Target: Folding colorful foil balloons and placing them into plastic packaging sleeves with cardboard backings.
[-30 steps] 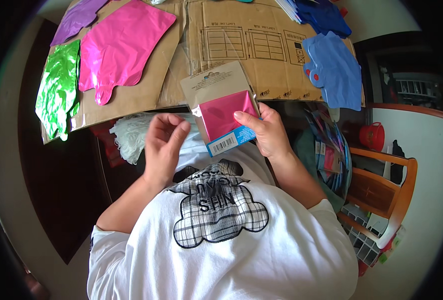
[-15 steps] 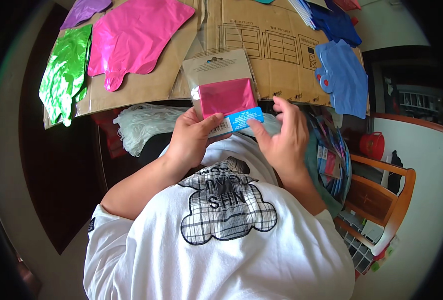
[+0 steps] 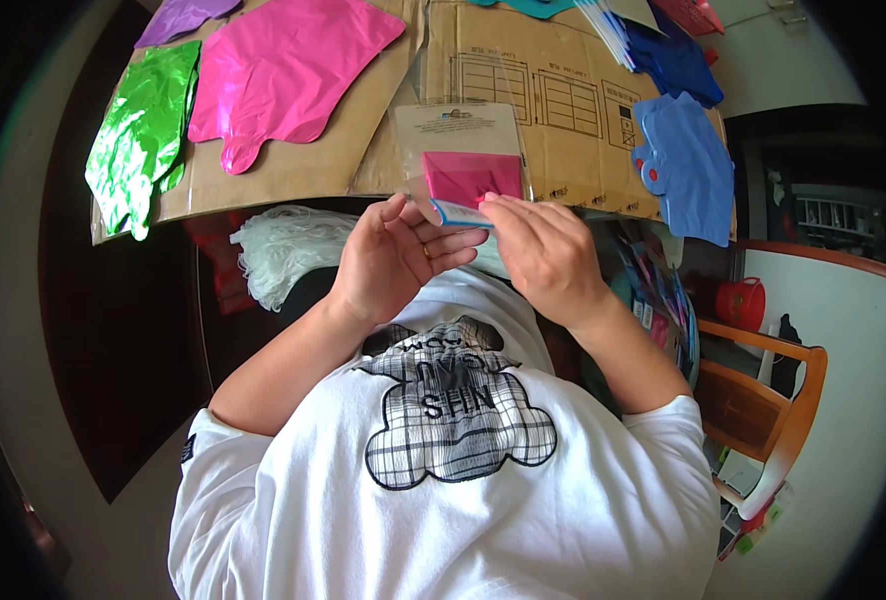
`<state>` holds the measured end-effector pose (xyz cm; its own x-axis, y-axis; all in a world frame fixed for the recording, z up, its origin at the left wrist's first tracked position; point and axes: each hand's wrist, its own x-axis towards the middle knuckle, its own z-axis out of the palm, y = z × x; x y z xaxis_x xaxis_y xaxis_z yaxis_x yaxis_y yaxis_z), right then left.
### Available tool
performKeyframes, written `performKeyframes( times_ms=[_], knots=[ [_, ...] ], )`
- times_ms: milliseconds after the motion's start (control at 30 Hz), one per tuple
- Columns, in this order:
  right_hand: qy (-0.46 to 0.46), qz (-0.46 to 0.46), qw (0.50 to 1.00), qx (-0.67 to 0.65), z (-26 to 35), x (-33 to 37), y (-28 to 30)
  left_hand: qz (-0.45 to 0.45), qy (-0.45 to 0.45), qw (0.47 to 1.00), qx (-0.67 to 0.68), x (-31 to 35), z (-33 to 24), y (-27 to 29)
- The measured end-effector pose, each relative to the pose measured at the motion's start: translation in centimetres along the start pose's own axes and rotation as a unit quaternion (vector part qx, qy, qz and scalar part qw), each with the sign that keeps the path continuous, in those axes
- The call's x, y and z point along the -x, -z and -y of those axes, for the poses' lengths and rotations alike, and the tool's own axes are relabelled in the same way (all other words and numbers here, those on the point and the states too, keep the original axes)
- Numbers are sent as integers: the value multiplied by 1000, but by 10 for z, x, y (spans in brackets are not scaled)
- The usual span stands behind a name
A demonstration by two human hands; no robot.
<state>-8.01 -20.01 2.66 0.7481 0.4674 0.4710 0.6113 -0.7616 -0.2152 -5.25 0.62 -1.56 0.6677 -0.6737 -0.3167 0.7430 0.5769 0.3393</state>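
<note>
A clear plastic packet with a hang-hole card (image 3: 453, 124) lies against the front edge of the cardboard. In it sits a folded, shiny pink foil sheet (image 3: 468, 174). The packet's blue-and-white lower strip (image 3: 460, 214) is tilted and seen at a slant. My right hand (image 3: 551, 258) pinches that lower part near its right end, thumb and fingers closed on it. My left hand (image 3: 388, 262) is open just left of and below the strip, palm turned up and fingers extended; whether its fingertips touch the packet cannot be made out.
On the cardboard (image 3: 378, 160) lie flat foil balloons: pink (image 3: 288, 75), green (image 3: 143, 130), purple (image 3: 183, 18) and blue (image 3: 685, 165). Blue packets (image 3: 673, 55) are stacked far right. White stringy material (image 3: 288, 255) is beneath the edge. At right stand a wooden chair (image 3: 748, 400) and red container (image 3: 741, 303).
My right hand has moved in and taken the packet's lower end. My left hand has let go and opened. The packet has shifted slightly right, its lower strip now tilted up.
</note>
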Motion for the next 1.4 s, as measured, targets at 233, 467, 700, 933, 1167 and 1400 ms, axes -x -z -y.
performKeyframes(
  times_ms=[233,467,700,933,1167,1400],
  knots=[
    [-48,38,997,-36,2,-9,8,-112,-68,987,-93,-7,14,-18],
    [56,22,994,90,-3,-6,-5,-108,-81,980,-147,-10,21,-16],
    [110,46,982,146,-4,-13,-8,-98,-76,982,-142,-4,27,-7],
    [134,54,973,178,-5,-15,-9,-52,-104,993,-10,0,23,8],
    [160,62,964,203,-5,-15,-10,-156,-115,979,-57,-3,20,-11],
    [140,67,967,203,-4,-20,-12,-167,-100,980,-35,-3,12,-20]
  ],
)
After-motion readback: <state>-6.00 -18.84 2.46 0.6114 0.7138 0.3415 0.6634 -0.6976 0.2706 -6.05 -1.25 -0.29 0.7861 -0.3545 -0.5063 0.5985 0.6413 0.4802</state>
